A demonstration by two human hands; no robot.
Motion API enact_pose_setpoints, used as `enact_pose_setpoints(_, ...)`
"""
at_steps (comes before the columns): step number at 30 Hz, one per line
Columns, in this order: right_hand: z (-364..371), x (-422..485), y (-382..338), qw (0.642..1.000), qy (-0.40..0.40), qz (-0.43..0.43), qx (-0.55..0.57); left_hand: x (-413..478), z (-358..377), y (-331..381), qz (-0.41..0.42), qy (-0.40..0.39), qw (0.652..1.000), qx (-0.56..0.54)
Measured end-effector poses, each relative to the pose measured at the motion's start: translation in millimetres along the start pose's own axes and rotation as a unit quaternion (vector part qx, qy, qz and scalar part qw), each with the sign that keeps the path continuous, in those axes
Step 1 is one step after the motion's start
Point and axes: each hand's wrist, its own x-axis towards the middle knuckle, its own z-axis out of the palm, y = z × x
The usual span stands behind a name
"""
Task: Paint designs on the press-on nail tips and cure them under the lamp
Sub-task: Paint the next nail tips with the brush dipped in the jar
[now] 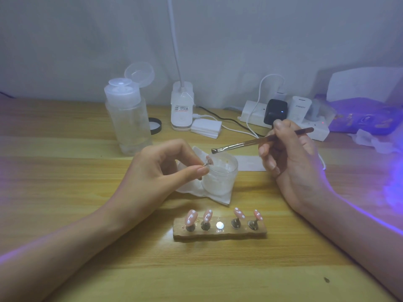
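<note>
The left hand (pixel 161 168) has its grip clamped on a small metal stand, pinched between thumb and forefinger. It holds a pink nail tip (pixel 209 159) over the left rim of a clear jar (pixel 220 173). The right hand (pixel 292 162) has its grip closed round a brush (pixel 246 143), whose bristles point left just above the jar's far rim. The jar sits on a white tissue (pixel 218 197). Nearer on the worktop (pixel 65 149), a wooden holder (pixel 220 233) carries four dotted pink tips (pixel 190 216) on stands, with a shiny disc at its middle. At the far right a curing lamp (pixel 366 83) glows violet.
</note>
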Motion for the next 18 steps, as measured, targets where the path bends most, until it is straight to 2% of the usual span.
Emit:
enact_pose_setpoints(2, 0.8, -0.8, 0.4, 1.0, -0.017, -0.004, -0.016, -0.1, -0.1, 0.0, 0.0, 0.0, 1.0, 0.0)
enact_pose_setpoints(8, -0.1, 0.0, 1.3, 1.0, 0.016, 0.018, -0.006, 0.1, -0.2, -0.4, -0.002, 0.002, 1.0, -0.002)
enact_pose_setpoints(14, 0.2, -0.5, 1.1, 1.0, -0.015, -0.002, -0.018, 0.5, -0.5, -0.8, 0.008, 0.002, 1.0, 0.001)
enact_pose_setpoints(18, 0.7, -0.7, 1.6, 1.0, 0.011, 0.015, -0.018, 0.1, 0.2, -1.3, 0.021, 0.005, 1.0, 0.013)
